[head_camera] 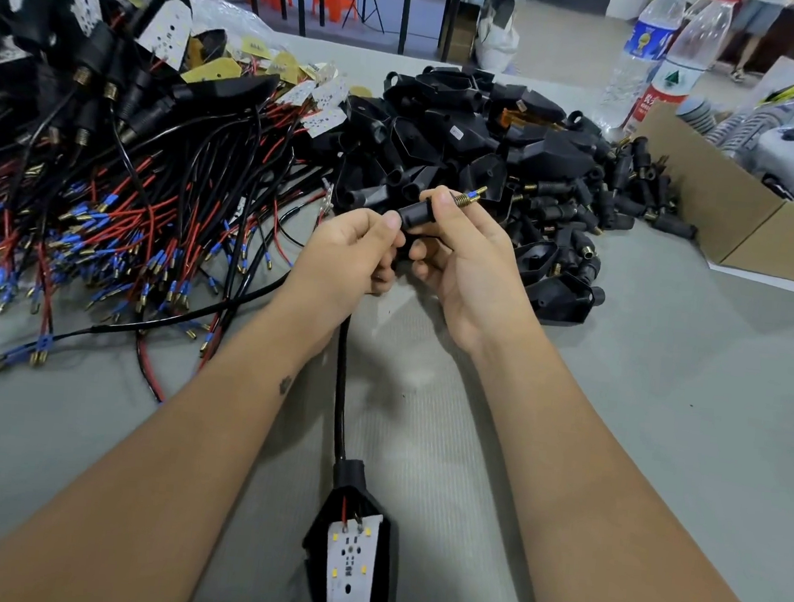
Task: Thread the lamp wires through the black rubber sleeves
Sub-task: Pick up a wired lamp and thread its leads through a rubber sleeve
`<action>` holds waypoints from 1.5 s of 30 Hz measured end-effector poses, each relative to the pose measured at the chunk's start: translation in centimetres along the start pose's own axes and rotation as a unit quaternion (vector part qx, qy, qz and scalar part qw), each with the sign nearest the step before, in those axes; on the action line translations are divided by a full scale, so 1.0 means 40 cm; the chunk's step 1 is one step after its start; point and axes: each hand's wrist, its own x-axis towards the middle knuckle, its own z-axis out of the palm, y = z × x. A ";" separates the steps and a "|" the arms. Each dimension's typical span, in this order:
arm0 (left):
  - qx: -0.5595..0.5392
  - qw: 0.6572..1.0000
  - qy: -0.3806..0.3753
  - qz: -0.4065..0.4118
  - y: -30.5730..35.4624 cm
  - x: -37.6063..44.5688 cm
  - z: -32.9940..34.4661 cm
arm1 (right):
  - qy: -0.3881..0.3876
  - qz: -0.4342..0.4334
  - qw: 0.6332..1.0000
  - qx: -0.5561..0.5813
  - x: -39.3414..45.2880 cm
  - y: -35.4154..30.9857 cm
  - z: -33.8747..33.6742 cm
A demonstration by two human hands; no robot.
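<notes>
While the right hand (461, 253) pinches a black rubber sleeve (417, 213) and the left hand (351, 253), touching it, curls round the lamp wire (341, 392), threading looks nearly done, so next seems pulling the wire fully through.

black rubber sleeve (418, 214) midair, lamp wire (341, 392) hanging

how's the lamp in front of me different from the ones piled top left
The lamp near you lies alone on the grey table, its black cable running up into your hands; the piled lamps are heaped together. The near lamp's wire end sits in a black rubber sleeve held by both hands, while the pile's wires trail loose. Both have white LED boards in black housings.
</notes>
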 end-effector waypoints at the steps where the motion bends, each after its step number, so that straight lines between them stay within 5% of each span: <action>1: -0.009 1.000 0.001 -0.004 0.002 0.000 0.002 | 0.001 -0.002 1.000 0.003 0.000 0.000 0.000; 14: 0.062 0.995 0.048 0.056 -0.026 0.005 -0.014 | 0.026 -0.005 0.998 -0.055 0.006 0.002 -0.003; 20: 0.195 0.970 0.086 0.117 -0.026 -0.001 -0.001 | 0.037 -0.010 0.996 -0.086 0.008 0.008 0.003; 25: 0.158 0.986 0.041 0.042 -0.015 -0.005 -0.004 | 0.068 -0.018 0.996 -0.063 0.010 0.006 -0.003; 35: 0.178 0.980 0.017 0.082 -0.008 -0.010 -0.011 | 0.062 -0.018 0.993 -0.098 0.009 0.012 -0.003; 45: 0.083 0.996 0.018 0.025 -0.012 -0.003 -0.012 | 0.064 -0.009 0.994 -0.090 0.013 0.016 -0.009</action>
